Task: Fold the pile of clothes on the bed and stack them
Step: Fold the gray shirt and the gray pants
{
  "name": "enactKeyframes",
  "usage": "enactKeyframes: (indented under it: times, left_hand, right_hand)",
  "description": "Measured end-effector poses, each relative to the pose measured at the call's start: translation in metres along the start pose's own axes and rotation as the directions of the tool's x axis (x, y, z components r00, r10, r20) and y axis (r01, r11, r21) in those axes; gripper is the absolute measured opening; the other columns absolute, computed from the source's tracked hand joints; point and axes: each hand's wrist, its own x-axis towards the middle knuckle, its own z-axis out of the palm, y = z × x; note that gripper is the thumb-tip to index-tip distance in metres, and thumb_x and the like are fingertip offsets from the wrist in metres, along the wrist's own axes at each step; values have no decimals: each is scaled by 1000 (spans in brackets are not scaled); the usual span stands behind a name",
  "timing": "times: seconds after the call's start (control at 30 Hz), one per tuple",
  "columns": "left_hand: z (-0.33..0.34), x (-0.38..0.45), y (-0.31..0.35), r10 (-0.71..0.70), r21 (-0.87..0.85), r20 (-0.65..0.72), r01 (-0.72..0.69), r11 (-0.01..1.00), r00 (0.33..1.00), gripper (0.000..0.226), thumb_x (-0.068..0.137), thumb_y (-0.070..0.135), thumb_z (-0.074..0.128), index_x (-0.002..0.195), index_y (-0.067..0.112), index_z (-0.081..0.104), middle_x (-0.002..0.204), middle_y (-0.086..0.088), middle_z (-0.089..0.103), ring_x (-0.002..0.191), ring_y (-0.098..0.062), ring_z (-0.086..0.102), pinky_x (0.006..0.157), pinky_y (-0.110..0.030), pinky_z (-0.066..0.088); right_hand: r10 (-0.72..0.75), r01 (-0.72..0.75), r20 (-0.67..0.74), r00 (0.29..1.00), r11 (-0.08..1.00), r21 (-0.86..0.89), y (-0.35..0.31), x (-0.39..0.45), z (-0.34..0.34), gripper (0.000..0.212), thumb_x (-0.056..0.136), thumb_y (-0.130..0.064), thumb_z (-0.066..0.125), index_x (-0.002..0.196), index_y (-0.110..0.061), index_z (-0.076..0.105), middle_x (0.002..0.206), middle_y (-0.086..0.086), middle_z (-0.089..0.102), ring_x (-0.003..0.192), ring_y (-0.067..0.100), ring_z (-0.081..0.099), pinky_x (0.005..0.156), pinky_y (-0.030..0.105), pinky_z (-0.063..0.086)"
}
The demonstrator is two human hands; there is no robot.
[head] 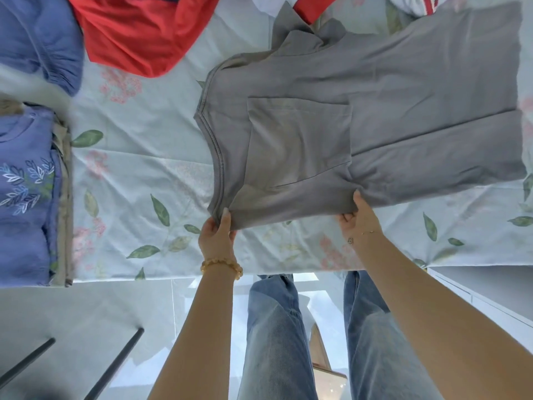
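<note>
Here, grey shirt above hands.

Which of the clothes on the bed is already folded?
The blue top with the leaf print, at the left edge of the bed, lies folded on a small stack. The grey shirt is spread out in both hands; the red garment lies loose.

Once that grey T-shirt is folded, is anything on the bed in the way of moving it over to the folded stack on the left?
Nothing visible. Both hands, left hand and right hand, grip the near edge of the grey T-shirt. Only bare floral bedsheet lies between it and the folded stack. The red garment lies farther back, off that path.
</note>
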Motion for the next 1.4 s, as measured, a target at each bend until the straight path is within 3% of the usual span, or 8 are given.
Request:
enactKeyframes:
  times: [0.23,0.33,0.53,0.7,0.9,1.0,1.23,1.4]
  left_hand:
    - [-50,15,9,233,317,-268,-143,938,935,34,76,43,78,71,18,56,67,2,57,64,-14,55,65,-24,52]
    - [-79,20,4,173,351,-343,-45,935,923,36,79,43,76,81,12,60,78,-5,61,73,-20,58,76,-30,53]
    - [-75,6,-7,-130,-37,-291,125,992,948,40,88,32,70,117,8,59,103,-3,66,93,-15,65,95,-31,51]
    - [-6,-58,-58,-383,-125,63,388,913,922,49,99,32,52,144,14,44,143,-1,50,128,-16,50,107,-28,39]
    - [105,-113,-115,-481,-231,242,531,815,843,34,94,28,60,123,12,59,129,-5,62,105,-14,60,102,-30,43]
    - [146,-124,-137,-457,-312,212,503,806,864,31,94,24,61,121,10,58,121,-4,66,105,-14,62,96,-29,46]
    - [170,-135,-162,-387,-320,51,382,867,921,30,91,30,66,114,12,59,112,1,67,99,-9,63,91,-25,50]
    - [167,-145,-182,-412,-166,-37,401,901,910,28,89,36,67,104,13,60,103,2,65,94,-12,62,96,-28,50]
  right_hand:
    - [105,-101,18,994,984,-149,45,-27,-30,41,85,-23,71,121,-10,58,110,6,72,94,16,70,76,26,56]
    - [214,-211,-3,977,961,-178,84,-43,-44,26,84,-23,71,105,-13,61,101,5,72,91,19,69,92,33,53]
    - [253,-236,106,962,960,-147,78,-44,-57,21,92,-19,64,113,-14,61,111,5,69,103,21,63,100,36,46]
    - [189,-176,119,975,978,-115,7,-26,-98,17,97,-27,56,110,-19,63,101,-2,73,98,15,66,84,30,52]
    - [21,-21,93,995,1000,-2,-109,40,-136,21,98,-30,54,111,-16,61,121,2,64,106,19,62,89,35,53]
    - [-45,42,79,996,999,34,-159,68,-137,16,94,-31,62,104,-18,61,108,0,65,96,18,63,75,34,58]
    - [-223,229,52,973,961,-154,-216,91,-192,35,86,-23,73,117,-7,66,119,3,69,110,20,64,92,31,54]
    - [-243,179,-99,965,887,-426,-197,85,-268,21,79,-34,80,87,-17,70,85,-5,66,87,17,58,73,26,46]
